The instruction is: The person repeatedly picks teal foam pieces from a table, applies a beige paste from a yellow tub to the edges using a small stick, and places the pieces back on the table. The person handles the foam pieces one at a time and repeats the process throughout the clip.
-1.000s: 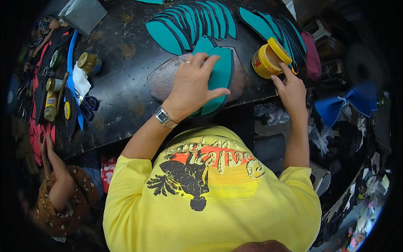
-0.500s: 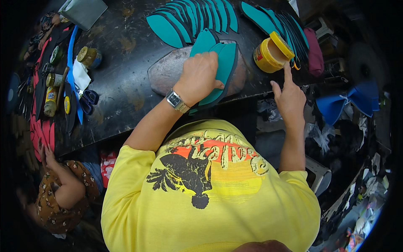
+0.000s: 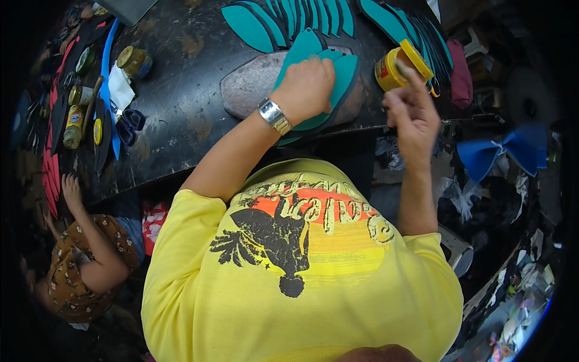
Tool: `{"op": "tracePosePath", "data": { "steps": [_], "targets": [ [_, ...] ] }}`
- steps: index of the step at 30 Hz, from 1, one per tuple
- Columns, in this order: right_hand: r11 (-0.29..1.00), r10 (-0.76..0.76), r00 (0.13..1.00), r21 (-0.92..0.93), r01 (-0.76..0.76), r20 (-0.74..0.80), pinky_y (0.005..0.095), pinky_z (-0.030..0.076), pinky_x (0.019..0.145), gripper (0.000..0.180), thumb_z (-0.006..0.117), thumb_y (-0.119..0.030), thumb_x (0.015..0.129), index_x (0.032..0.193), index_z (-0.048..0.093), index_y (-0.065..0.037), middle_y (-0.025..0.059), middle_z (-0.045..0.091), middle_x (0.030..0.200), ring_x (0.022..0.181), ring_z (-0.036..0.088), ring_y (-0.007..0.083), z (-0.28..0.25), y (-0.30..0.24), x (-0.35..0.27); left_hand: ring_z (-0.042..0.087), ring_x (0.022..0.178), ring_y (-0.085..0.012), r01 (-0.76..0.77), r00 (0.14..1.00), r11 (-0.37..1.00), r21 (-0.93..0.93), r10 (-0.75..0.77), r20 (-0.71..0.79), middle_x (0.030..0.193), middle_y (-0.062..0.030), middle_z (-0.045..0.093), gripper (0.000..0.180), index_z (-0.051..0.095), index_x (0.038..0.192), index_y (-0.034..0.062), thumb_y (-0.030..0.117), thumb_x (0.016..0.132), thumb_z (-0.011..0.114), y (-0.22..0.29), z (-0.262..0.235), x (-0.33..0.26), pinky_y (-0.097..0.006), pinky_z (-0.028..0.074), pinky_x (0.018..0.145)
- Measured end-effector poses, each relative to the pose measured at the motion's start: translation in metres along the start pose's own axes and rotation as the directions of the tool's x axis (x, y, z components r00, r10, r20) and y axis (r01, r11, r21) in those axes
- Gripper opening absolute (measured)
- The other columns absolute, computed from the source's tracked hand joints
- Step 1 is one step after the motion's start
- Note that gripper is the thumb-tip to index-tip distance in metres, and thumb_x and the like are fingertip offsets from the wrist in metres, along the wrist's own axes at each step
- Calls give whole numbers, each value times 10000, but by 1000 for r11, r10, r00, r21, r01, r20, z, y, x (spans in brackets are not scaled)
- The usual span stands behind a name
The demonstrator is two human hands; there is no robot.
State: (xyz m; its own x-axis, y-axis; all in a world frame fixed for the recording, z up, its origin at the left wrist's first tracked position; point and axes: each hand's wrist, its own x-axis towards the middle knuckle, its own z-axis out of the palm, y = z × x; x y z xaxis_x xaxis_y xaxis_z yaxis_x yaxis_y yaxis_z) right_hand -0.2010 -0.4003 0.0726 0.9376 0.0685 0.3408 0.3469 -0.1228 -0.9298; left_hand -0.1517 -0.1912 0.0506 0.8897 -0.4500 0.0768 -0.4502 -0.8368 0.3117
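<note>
My left hand [image 3: 303, 89], with a watch on its wrist, is closed over several teal foam pieces [image 3: 346, 75] with pointed ends and black edges. These lie overlapped on a grey stone slab [image 3: 244, 90] at the table's near edge. At the right, my right hand [image 3: 415, 120] holds nothing; its index finger reaches into the mouth of a yellow jar [image 3: 383, 72], hiding the fingertip. The other fingers are loosely curled and slightly blurred. A yellow lid [image 3: 416, 58] stands tilted at the jar's rim.
More teal pieces [image 3: 248, 27] lie fanned out on the dark table [image 3: 175, 90], with another stack [image 3: 386, 24] behind the jar. Jars [image 3: 134, 61], scissors [image 3: 128, 125] and blue and red strips lie at left. Another person's arm [image 3: 96, 253] reaches the table's left end.
My right index finger has gone from beside the jar's rim into its mouth, and the jar has tipped slightly. My left hand stays on the teal pieces. The view has shifted slightly.
</note>
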Motion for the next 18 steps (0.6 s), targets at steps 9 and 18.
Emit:
{"op": "tracePosePath", "data": {
  "steps": [9, 18],
  "targets": [
    [979, 151, 988, 146, -145, -31, 182, 457, 616, 662, 632, 5, 916, 1504, 329, -26, 60, 593, 920, 687, 533, 45, 12, 46, -9, 608, 966, -346, -92, 979, 995, 39, 98, -180, 1031, -175, 587, 665, 537, 1202, 7, 128, 616, 828, 9, 15, -14, -449, 541, 755],
    [980, 76, 995, 188, -62, -68, 195, 473, 645, 706, 605, 29, 917, 1532, 273, -66, 79, 602, 985, 730, 552, 62, 12, 45, -11, 650, 778, -288, -1, 991, 997, -82, 13, 137, 842, -150, 638, 509, 598, 1101, -1, 219, 701, 824, -6, -5, 16, -388, 529, 694]
  ]
}}
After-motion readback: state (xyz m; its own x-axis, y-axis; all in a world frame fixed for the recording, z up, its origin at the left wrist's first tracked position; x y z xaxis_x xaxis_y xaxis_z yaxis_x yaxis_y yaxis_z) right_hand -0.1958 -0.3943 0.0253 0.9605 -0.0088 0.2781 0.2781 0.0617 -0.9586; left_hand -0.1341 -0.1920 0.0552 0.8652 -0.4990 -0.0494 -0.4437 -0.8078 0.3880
